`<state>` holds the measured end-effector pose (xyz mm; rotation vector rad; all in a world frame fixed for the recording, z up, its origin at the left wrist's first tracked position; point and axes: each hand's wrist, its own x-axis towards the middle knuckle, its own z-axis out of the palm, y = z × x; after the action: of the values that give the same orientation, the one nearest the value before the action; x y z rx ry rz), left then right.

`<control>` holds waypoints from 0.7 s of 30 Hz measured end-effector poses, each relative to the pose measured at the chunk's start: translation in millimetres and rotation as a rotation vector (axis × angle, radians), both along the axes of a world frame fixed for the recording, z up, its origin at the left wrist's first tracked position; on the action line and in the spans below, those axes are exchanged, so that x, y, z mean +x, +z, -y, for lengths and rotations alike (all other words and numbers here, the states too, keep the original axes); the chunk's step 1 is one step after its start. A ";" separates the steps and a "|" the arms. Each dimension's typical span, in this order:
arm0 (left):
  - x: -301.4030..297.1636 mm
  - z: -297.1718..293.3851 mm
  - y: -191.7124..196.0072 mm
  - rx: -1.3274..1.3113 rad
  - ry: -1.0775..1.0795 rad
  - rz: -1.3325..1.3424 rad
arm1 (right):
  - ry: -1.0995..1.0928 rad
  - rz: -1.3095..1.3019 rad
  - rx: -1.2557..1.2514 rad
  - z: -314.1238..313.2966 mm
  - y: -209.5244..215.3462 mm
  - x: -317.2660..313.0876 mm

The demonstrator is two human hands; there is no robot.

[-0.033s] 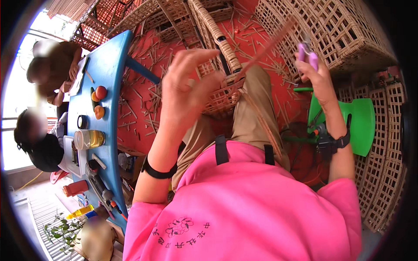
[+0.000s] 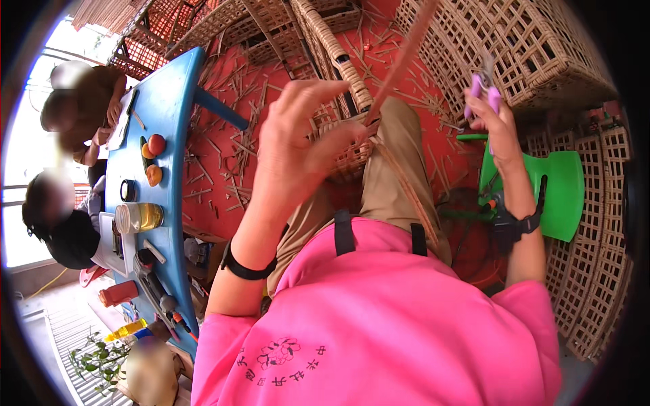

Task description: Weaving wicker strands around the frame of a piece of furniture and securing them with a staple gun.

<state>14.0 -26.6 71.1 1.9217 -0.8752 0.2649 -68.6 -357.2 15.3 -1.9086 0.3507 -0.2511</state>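
Observation:
Between my knees stands a woven rattan piece, its rim wrapped in pale strands. A flat brown strip, blurred, rises from it, and another length of strip trails down over my trousers. My left hand is at the weave with thumb and forefinger apart; the thumb tip is close to the strip's base, and whether it touches is unclear. Off to the right, my right hand is closed round purple-handled cutters, whose blurred metal end points up and away.
A blue table at left bears fruit, a jar and tools. Two people sit beyond it. Cut strips litter the red floor. A large woven basket and a green chair stand at right.
The upright strip has swung to a steeper angle. My left hand has shifted slightly right, and my right hand with the cutters has moved a little right and down.

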 end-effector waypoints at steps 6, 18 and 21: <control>1.0 9.2 8.2 0.208 -0.118 0.269 | -0.365 0.036 0.427 27.7 -99.6 -44.5; -9.9 14.2 12.0 -0.040 -0.106 -0.143 | -0.681 -0.188 0.524 166.5 -299.4 -88.0; -0.9 7.6 15.8 -0.215 -0.205 -0.108 | -0.549 -0.053 0.900 407.6 -351.3 -264.2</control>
<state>13.1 -34.2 86.9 1.6189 -0.9251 0.1256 -332.8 -764.8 -336.0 -0.9081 0.8593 -0.3308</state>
